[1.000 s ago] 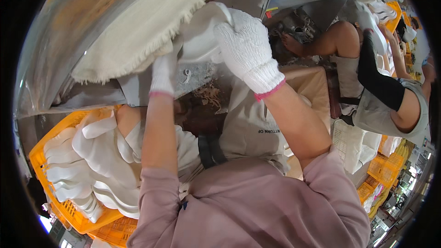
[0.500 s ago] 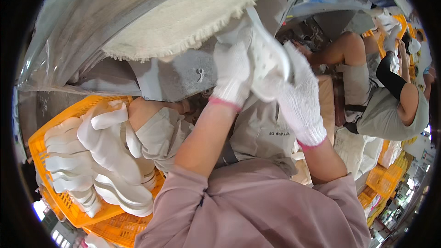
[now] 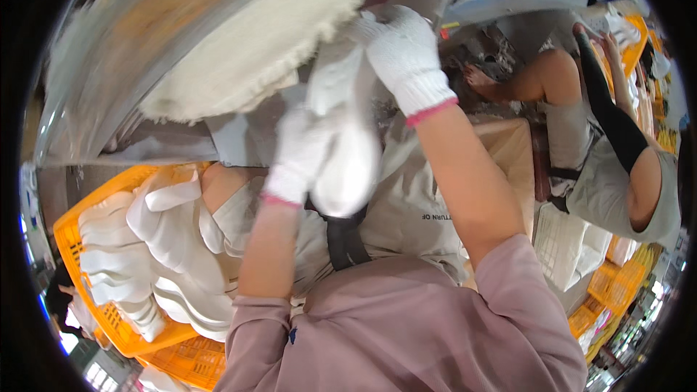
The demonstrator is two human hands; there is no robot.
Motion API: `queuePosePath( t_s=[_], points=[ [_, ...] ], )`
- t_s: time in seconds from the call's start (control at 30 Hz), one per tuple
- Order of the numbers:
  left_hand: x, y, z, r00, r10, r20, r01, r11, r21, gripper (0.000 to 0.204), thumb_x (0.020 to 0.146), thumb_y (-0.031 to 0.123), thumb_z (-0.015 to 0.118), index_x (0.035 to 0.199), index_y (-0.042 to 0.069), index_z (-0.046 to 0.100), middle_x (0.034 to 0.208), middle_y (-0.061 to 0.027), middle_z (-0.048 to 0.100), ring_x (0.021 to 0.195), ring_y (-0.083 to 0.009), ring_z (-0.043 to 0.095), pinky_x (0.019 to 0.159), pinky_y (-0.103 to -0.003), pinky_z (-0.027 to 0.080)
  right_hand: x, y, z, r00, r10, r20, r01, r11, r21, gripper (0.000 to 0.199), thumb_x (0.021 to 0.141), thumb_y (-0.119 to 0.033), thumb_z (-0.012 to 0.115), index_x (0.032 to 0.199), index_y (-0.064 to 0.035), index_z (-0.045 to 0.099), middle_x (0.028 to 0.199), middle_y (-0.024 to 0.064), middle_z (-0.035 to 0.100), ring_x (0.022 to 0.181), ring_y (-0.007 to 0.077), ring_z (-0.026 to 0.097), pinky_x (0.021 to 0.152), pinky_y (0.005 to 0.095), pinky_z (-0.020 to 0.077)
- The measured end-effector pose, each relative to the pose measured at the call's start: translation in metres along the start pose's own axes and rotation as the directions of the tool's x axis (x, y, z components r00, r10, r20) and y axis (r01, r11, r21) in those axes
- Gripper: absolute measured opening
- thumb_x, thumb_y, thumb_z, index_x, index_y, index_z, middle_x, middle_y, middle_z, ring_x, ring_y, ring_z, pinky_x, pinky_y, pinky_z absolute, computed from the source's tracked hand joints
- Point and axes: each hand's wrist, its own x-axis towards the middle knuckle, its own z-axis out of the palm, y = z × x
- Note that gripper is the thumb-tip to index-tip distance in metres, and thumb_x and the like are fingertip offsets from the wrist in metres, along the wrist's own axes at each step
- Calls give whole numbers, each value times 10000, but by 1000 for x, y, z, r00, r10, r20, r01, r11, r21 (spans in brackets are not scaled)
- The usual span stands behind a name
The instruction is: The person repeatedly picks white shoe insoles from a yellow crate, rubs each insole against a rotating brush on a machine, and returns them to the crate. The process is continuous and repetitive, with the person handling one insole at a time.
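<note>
The big fluffy wheel point(image 3: 254, 65) overhead could snag a glove or pull the white sole point(image 3: 341, 152) loose. Right hand point(image 3: 403, 54) presses the sole's top against it, fingers closed on it; left hand point(image 3: 298, 152) grips mid-sole. Crate point(image 3: 80, 225) sits below-left.

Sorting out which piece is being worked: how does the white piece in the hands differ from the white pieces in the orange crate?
The held white piece is raised against the fluffy buffing wheel, gripped by the left hand and right hand; the crate pieces lie stacked, untouched, in the orange crate. The held one is motion-blurred; the crate ones look sharp. Both are white, smooth.
</note>
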Motion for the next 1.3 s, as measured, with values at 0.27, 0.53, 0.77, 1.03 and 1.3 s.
queuePosePath(
  t_s=[0.27,0.53,0.77,1.03,1.3],
  points=[
    [58,1,32,976,24,217,141,687,-713,326,959,158,781,1212,-42,736,1140,-120,774,998,-228,754,913,-353,606,-97,-7,-53,739,-522,427,651,387,-653,430,818,-165,739,1242,-98,710,1275,99,716,1297,330,616,1116,543,459],
    [21,-23,-10,880,326,345,302,175,-937,900,995,689,492,1437,-95,524,1350,-349,631,1219,-512,634,1073,-572,527,-158,-19,12,784,-532,319,618,716,-325,488,851,-112,767,1334,-87,697,1251,127,739,1037,269,760,862,392,618],
    [53,-39,-9,952,175,250,242,64,-968,433,1100,251,416,1408,-32,526,1401,-199,626,1247,-318,646,1105,-440,527,-136,-47,29,828,-461,320,556,749,-360,325,873,-225,786,1170,-102,736,914,82,749,801,282,732,720,403,547],
    [39,-45,-12,881,473,7,-426,801,-420,475,981,398,620,1270,23,665,1236,-181,713,1151,-325,693,1001,-459,560,-97,-56,54,873,-425,241,487,794,-365,362,898,-309,748,1186,-92,717,939,178,740,865,366,730,786,467,572],
    [73,-28,-20,987,156,-24,-92,443,-892,484,1023,522,520,1083,58,642,948,-170,692,852,-355,689,875,-529,609,-86,-44,42,780,-124,613,-136,923,359,546,884,-260,778,1370,-47,649,1145,154,744,1076,319,730,969,432,563]
  ],
)
